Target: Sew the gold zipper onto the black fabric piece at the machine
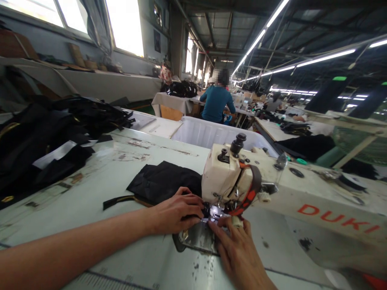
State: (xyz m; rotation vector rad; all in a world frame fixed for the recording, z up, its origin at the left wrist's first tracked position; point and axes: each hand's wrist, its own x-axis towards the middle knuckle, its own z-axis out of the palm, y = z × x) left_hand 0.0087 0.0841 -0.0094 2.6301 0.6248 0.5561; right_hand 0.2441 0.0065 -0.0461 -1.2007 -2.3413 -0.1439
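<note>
The black fabric piece (165, 181), lying on the pale green surface (105, 181) left of the cream sewing machine (225, 177), is held at its needle-side edge by the curled fingers of the left hand (177, 211), nearer than the flat, empty fingers of the right hand (238, 251).

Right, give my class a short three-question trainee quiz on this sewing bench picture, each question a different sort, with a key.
1. True or false: the left hand and the right hand both sit at the needle end of the sewing machine.
2. The fabric lying behind the left hand is: A white, B black, C red.
3. Fill in: the pile of dark pieces lies on the table's ____ side.
Key: 1 true; 2 B; 3 left.
</note>
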